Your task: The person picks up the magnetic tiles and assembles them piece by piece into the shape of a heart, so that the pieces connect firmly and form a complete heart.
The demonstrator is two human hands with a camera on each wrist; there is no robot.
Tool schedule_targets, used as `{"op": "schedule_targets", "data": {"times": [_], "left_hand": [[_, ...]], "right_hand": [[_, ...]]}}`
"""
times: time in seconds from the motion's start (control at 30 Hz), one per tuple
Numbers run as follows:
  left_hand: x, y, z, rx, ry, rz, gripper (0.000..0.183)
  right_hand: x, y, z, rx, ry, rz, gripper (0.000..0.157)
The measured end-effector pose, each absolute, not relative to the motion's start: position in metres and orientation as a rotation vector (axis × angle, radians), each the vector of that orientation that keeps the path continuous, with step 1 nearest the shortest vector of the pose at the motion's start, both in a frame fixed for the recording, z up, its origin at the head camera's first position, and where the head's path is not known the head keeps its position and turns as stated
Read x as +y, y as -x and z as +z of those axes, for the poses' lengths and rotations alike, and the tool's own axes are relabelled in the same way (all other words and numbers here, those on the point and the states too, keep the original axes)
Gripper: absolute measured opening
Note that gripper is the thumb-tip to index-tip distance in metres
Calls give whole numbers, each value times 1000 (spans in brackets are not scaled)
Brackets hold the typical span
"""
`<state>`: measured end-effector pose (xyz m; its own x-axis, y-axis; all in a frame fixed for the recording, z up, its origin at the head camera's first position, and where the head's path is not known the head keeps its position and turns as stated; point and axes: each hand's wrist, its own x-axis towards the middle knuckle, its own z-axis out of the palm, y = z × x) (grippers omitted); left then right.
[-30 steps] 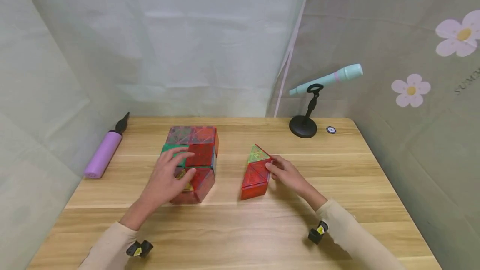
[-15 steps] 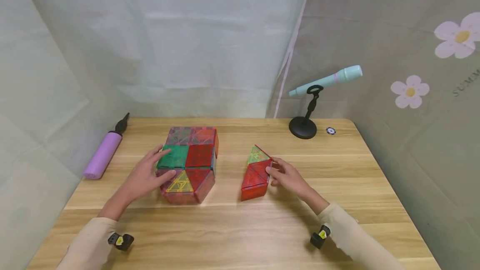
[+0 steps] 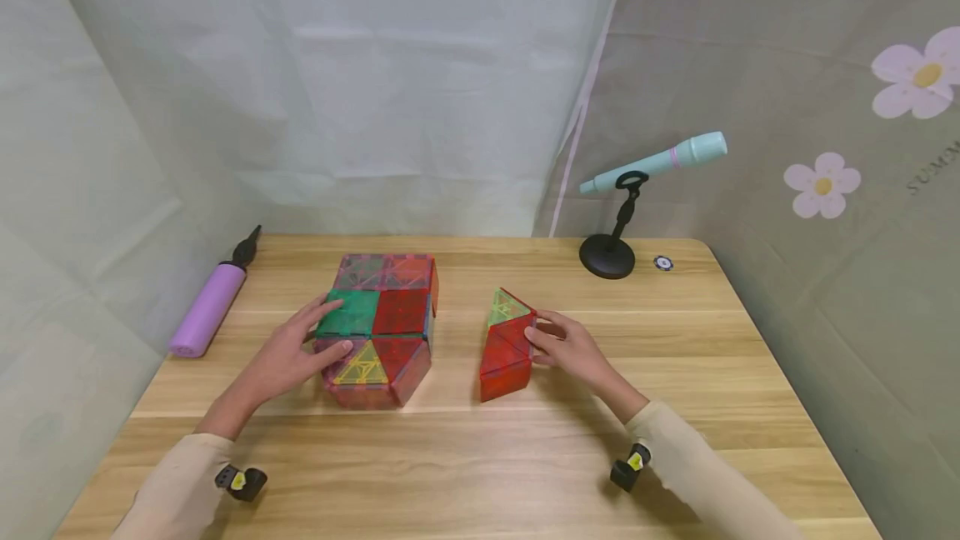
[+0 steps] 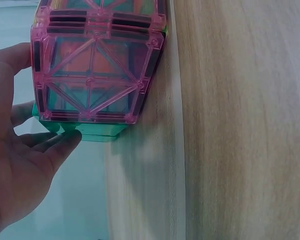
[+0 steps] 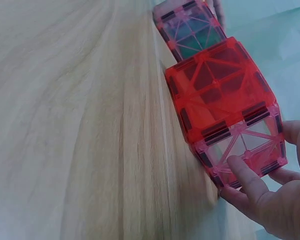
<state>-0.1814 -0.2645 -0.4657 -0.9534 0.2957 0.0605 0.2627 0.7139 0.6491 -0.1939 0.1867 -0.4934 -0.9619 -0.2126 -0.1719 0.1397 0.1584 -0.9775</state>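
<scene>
A larger block built of see-through magnetic tiles [image 3: 402,312], with green, red, pink and yellow panels on top, sits on the wooden table left of the middle. My left hand [image 3: 288,357] holds its left side, thumb and index fingertip on the top edge; the left wrist view has the fingers round a pink-framed side [image 4: 90,80] and a green side. To the right, apart from it, stands a smaller block of magnetic tiles [image 3: 506,348], mostly red with a light green triangle. My right hand [image 3: 573,348] grips its right side; the right wrist view shows fingers around the pink-framed side [image 5: 245,145].
A purple hand pump [image 3: 210,311] lies at the table's left edge. Toward the back right, a light blue microphone [image 3: 667,160] rests on a black stand [image 3: 607,255]. Beside the stand lies a small round chip [image 3: 663,262]. Fabric curtains [image 3: 405,107] enclose the table.
My left hand has moved from over the larger block to its left side. My right hand has shifted the smaller block slightly left, turning it a little.
</scene>
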Motion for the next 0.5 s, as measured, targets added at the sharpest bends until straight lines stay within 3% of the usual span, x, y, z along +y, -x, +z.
{"op": "schedule_targets", "data": {"times": [0.5], "left_hand": [[-264, 180, -466, 2844, -439, 1095, 79]], "right_hand": [[157, 222, -493, 2126, 68, -1933, 61]]}}
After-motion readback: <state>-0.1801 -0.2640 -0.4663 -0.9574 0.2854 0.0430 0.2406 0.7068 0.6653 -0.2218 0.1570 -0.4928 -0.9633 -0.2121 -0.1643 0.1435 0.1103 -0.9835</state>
